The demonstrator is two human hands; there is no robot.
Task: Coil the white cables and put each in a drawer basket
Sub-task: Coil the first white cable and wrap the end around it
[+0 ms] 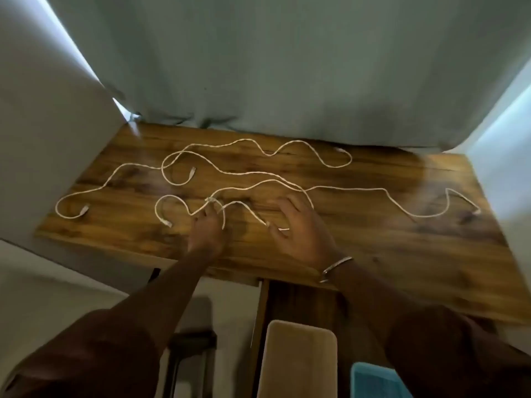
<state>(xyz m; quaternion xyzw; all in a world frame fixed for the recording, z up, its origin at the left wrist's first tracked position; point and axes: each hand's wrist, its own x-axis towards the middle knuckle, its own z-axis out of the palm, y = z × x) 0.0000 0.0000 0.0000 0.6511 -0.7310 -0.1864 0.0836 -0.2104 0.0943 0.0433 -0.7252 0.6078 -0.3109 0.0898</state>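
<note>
Several white cables lie loose and crossing on the wooden table. One long cable runs to the right end; another snakes along the back; a third curls at the left. A short cable loops near the front. My left hand rests on that short cable with its fingertips pinching a connector. My right hand lies flat on the table with fingers spread, over a cable end, holding nothing I can make out.
A grey-green curtain hangs behind the table. White panels flank it left and right. Below the front edge sit a beige basket and a blue basket. A metal bangle circles my right wrist.
</note>
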